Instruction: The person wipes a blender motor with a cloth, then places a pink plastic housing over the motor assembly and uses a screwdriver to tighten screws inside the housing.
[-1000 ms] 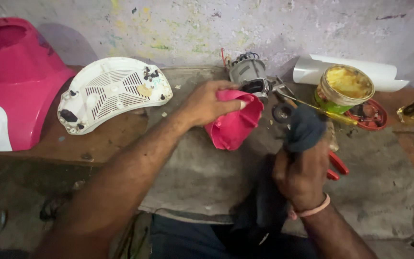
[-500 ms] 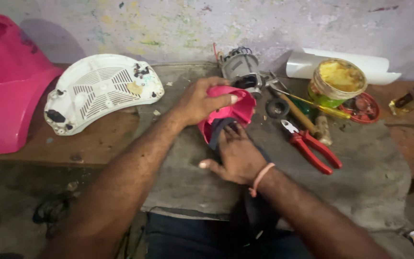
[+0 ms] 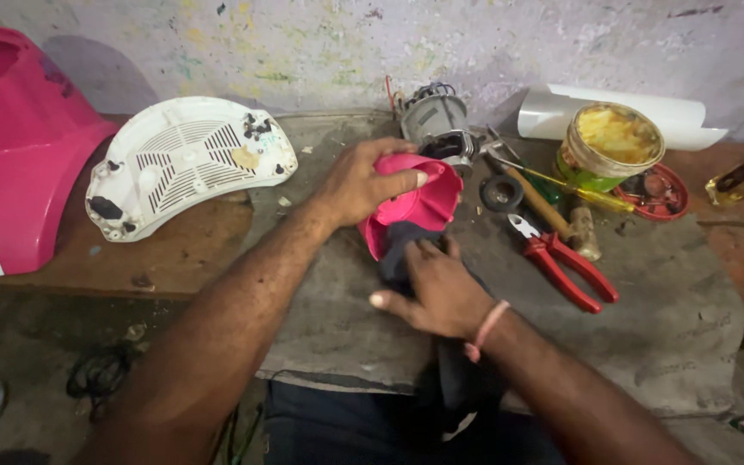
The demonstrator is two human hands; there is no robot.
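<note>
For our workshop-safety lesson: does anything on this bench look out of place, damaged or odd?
Yes. The white vented base plate lies detached, tilted against the pink housing, and a bare motor sits exposed with loose wires. The open tin of yellow paste stands uncovered.

Repair workshop, red pliers [image 3: 566,265], bare motor [image 3: 435,120], grease tin [image 3: 611,145], stained bench [image 3: 691,327]

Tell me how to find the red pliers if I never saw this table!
Start at the grey mat in the middle of the bench, then look right of the two hands, just below the yellow tin. The pliers lie there flat, jaws pointing up-left. They are the only tool with two bright red handles; the hammer beside them has a plain wooden one.
</note>
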